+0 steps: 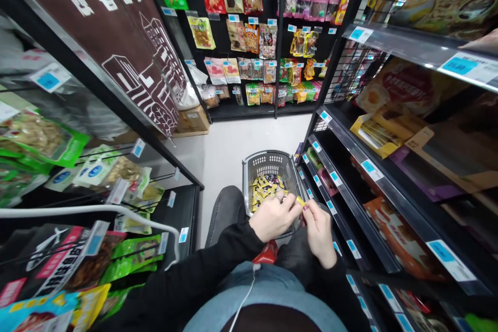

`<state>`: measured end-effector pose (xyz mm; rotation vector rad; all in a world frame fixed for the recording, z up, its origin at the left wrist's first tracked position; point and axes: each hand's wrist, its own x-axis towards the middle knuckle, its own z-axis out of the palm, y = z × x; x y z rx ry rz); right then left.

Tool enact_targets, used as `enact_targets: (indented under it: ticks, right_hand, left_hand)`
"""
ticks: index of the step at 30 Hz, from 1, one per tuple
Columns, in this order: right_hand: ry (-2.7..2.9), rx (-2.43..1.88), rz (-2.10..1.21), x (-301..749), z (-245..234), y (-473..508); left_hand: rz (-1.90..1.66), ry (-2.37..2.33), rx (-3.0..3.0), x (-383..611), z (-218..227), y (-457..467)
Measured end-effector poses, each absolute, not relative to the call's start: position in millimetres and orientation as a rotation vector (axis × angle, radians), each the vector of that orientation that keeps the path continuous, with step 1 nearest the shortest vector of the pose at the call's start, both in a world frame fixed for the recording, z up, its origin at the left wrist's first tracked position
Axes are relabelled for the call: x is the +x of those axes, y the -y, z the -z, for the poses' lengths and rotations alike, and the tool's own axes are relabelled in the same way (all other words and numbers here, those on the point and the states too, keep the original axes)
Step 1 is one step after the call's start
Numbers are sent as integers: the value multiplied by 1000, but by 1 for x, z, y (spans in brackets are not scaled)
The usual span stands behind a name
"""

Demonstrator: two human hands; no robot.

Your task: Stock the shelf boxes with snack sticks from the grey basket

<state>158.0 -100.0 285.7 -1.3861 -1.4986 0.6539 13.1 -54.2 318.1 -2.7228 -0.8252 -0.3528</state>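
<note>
Right hand pinched, thumb and finger clamped on a small yellow packet; left hand meets it from the other side, fingers bent, own grip can't be told, tips too small to read. Grey basket just below: looks like stiff plastic, lift by the rim. Packets inside, yellow plus some dark, heaped loose from left edge across the middle; should slide over each other. The held one, over basket's near right corner: likely very light, thin slick wrapper, crushable filling. Pinch the ends, spare the middle.
</note>
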Motion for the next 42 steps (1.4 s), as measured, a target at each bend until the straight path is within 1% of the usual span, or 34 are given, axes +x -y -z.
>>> enact_targets:
  ticks: [3,7,10,13,15,19,21,23,28,30,32,35,38,40,42]
  right_hand:
    - [1533,-1365,-551,157,-287,103]
    - [1471,-1307,-527,150,-277,103]
    - [1400,-1247,-504,143,-270,100]
    - [1324,-1198,-539,138,-267,94]
    - [1333,-1196,-605,138,-268,91]
    - [1511,-1253,-691,144,-275,88]
    - [1596,-1213,-698,146,-278,88]
    - [1637,-1120,-710,147,-280,89]
    - [1670,-1001,-780,147,-284,90]
    - [1709,-1029,-808,147,-285,89]
    - [1696,-1104,-774,147,-284,88]
    - [1569,-1214,-676,143,-280,87]
    - [1392,-1273,-663,135,-276,87]
    - [1305,-1268,-769,130,-273,88]
    - [1277,-1220,-967,127,-271,90]
  left_hand:
    - [456,720,-2710,15,-320,48]
    - [747,653,-2686,16,-312,43]
    - [987,799,-2735,18,-305,46]
    - [1181,1054,-2815,20,-299,48]
    - [1203,1163,-2820,19,-295,48]
    - [994,1084,-2811,11,-295,45]
    - [988,1079,-2892,6,-298,46]
    - [1137,1194,-3029,5,-300,48]
    - [1779,1718,-3303,7,-296,46]
    - [1868,1821,-3458,5,-295,42]
    - [1837,1997,-3526,3,-296,40]
    - [1857,2259,-3454,1,-301,39]
    - [1988,2340,-3402,1,-306,40]
    - [2165,2369,-3216,1,-308,40]
    - [2326,2369,-2952,2,-307,39]
